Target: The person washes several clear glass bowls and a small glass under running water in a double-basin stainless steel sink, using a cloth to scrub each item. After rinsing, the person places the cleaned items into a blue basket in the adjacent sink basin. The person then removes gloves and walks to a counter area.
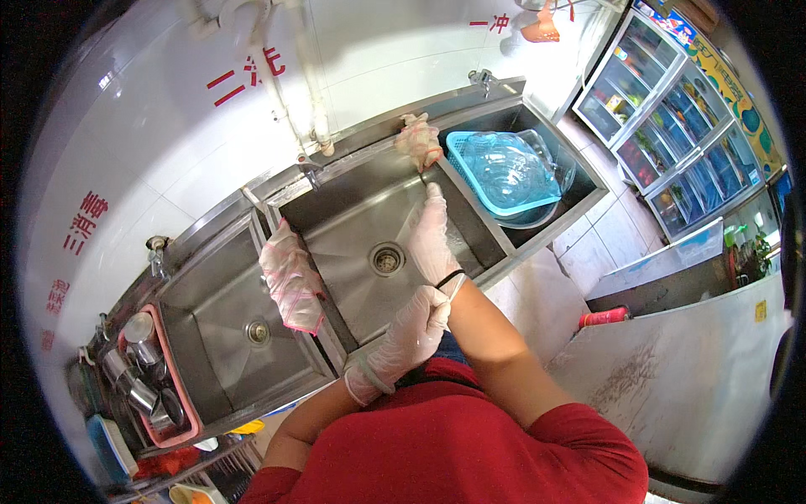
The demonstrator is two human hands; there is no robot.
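Note:
Both my hands wear thin whitish disposable gloves over the middle stainless-steel sink basin (352,233). My left hand (419,324) pinches the cuff of the right glove (454,286) at the wrist, just below a black band (449,278). Stretched out towards the back of the basin, my right hand (433,230) holds nothing. A light checked cloth (289,280) drapes over the divider on the left. Another crumpled cloth (419,140) lies at the back right corner of the basin.
The right basin holds a blue plastic basket (478,189) with clear plastic containers (513,165). At far left, a pink tray (189,416) carries metal containers (141,394). Taps (308,170) line the tiled wall (378,50). A glass-door refrigerator (667,126) stands at right.

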